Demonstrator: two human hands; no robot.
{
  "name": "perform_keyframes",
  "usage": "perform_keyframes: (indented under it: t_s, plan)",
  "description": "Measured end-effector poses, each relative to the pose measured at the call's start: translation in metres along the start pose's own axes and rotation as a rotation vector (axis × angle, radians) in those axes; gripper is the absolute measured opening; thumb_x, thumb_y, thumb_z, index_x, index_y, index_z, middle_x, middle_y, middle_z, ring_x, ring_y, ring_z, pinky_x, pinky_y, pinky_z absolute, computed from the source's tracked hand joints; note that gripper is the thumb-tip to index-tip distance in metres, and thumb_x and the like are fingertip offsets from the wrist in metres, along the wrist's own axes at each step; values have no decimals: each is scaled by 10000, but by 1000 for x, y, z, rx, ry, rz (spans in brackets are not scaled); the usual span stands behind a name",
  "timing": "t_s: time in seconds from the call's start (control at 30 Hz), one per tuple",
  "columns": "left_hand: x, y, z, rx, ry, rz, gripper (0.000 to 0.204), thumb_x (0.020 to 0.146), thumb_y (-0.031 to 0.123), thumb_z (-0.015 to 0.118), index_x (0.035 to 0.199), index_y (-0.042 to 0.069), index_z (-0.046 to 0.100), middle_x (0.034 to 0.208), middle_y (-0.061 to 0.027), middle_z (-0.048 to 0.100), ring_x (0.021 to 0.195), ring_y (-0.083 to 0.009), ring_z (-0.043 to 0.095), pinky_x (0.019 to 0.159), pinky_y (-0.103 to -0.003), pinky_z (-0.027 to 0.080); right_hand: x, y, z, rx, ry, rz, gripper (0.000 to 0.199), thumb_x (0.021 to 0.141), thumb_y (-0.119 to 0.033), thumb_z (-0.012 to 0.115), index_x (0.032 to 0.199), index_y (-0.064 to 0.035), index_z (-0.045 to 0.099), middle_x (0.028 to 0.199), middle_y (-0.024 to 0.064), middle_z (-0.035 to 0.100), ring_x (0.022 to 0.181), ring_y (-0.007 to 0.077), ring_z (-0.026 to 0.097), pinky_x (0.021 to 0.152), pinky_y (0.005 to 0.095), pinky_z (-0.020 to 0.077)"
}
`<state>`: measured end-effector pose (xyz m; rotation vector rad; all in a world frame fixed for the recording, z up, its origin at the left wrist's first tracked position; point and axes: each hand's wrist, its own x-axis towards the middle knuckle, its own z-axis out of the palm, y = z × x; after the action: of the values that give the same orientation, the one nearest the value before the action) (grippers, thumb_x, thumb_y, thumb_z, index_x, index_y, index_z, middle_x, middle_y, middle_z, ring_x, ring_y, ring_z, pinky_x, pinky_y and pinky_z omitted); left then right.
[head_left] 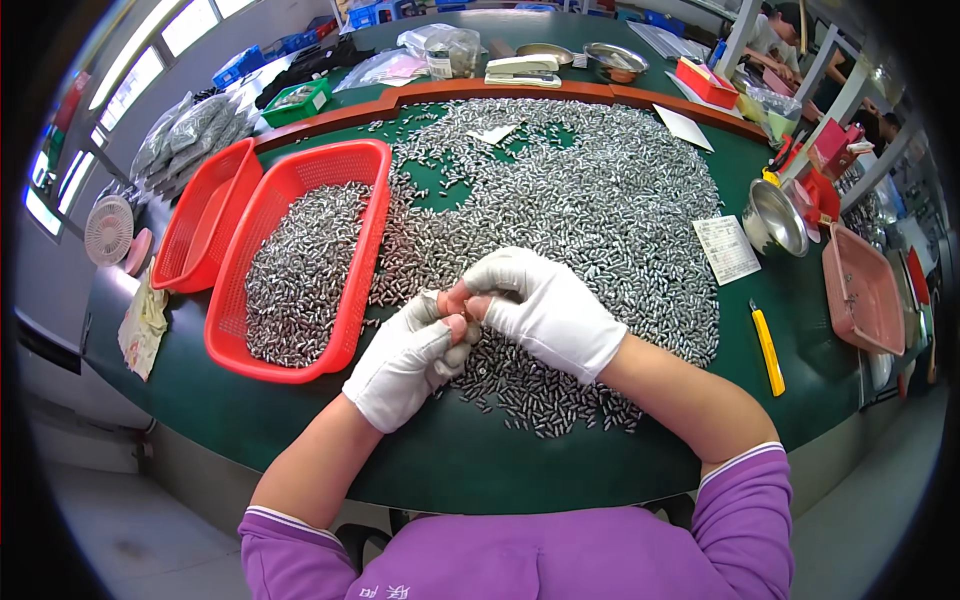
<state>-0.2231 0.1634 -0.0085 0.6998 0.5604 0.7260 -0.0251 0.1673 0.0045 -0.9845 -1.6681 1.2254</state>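
Note:
A broad spread of small silvery metal parts (610, 230) covers the middle of the green table. Over its near edge my two hands meet, both in white gloves with bare fingertips. My left hand (405, 360) is closed, its thumb and fingers pinched together. My right hand (545, 310) comes from the right, fingertips pinched against those of the left. Whatever lies between the fingertips is too small and hidden to make out. Left of my hands stands a red perforated basket (222, 315), partly filled with the same metal parts.
Another red basket (205, 225) stands farther left, beside a crumpled cloth (143, 325). At right are a paper slip (727, 250), a yellow cutter knife (767, 350), a steel bowl (775, 217) and a pink tray (862, 290). A brown wooden ledge (385, 100) runs behind the parts. A person sits far right.

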Motion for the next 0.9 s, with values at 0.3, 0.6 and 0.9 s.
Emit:
perform_keyframes:
  t_s: [0.3,0.6,0.9]
  plan:
    - [-1,1,2,26,71,-12,140,938,186,636,1016,104,555,888,-15,561,661,-62,466,593,-188,399,1,15,-16,-981,30,-184,158,781,-216,702,907,-120,693,885,71,638,850,283,634,755,404,516]
    - [0,1,1,18,79,-16,134,939,178,633,1026,102,566,884,-15,578,661,-66,471,589,-183,393,4,-2,-12,-758,131,-377,78,774,-133,709,843,-108,680,850,71,639,774,278,633,677,386,521]
    - [-1,-1,3,84,96,33,151,911,178,674,990,99,573,870,-17,610,656,-66,495,565,-184,380,-3,-19,-3,-656,122,-439,79,761,-163,694,791,-94,669,781,72,623,752,282,624,689,390,514]
